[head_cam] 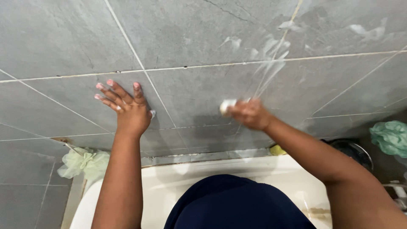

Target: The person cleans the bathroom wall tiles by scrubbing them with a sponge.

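Two bare hands work against the grey tiled wall above the white bathtub: the left hand lies flat and spread on the tiles, holding nothing, while the right hand has its grip closed around a small white scrubbing pad pressed to the wall, just below the soapy streaks. A pale green bath pouf hangs by the tub's left end, and a teal one sits beyond its right end.

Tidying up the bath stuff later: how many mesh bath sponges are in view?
2. A pale green mesh sponge hangs low on the left tile wall by the tub; a teal mesh sponge sits at the right edge. Others may be out of frame.
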